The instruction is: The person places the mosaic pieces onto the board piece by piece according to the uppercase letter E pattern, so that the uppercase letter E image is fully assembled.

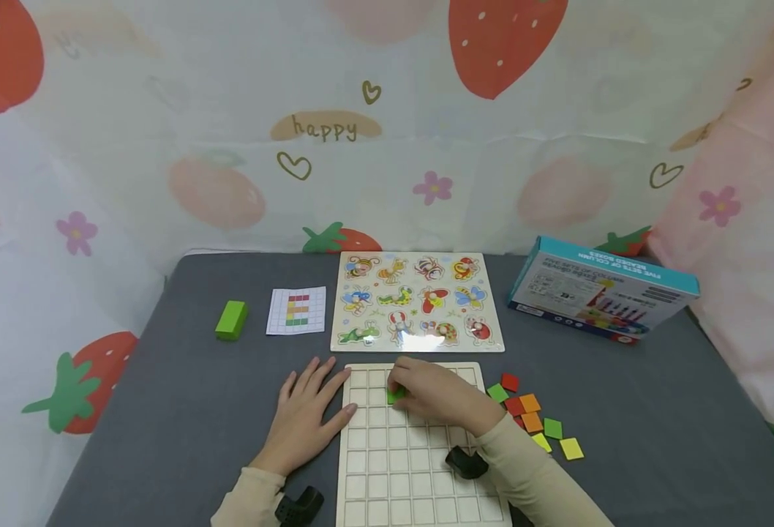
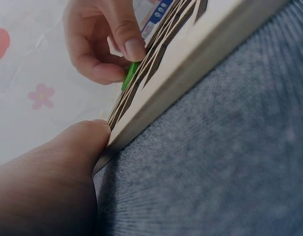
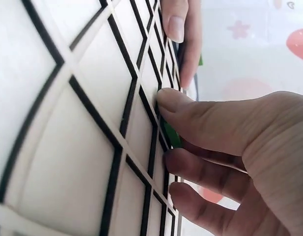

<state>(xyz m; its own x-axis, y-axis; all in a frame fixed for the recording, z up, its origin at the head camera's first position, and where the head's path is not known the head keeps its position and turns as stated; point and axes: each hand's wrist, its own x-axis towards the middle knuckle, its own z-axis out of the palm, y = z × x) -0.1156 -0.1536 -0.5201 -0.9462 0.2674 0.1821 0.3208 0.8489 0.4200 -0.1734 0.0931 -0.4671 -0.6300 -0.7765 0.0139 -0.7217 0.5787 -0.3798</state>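
A pale wooden grid board [image 1: 399,462] lies on the grey cloth with square cells divided by raised strips. Over its upper rows, my right hand [image 1: 436,391] pinches a small green square tile [image 1: 395,396] between thumb and fingers. The right wrist view shows the tile [image 3: 172,135] partly covered by the thumb, low against the grid. My left hand [image 1: 308,421] lies flat with fingers spread beside the board's upper left edge, its thumb touching the rim. That thumb [image 2: 87,140] presses against the board's side in the left wrist view.
Loose red, orange, green and yellow tiles [image 1: 532,422] lie right of the board. Behind it sits an insect puzzle [image 1: 418,315]. A card with a coloured pattern [image 1: 297,311] and a green block [image 1: 231,320] are at left, a cardboard box [image 1: 598,293] at back right.
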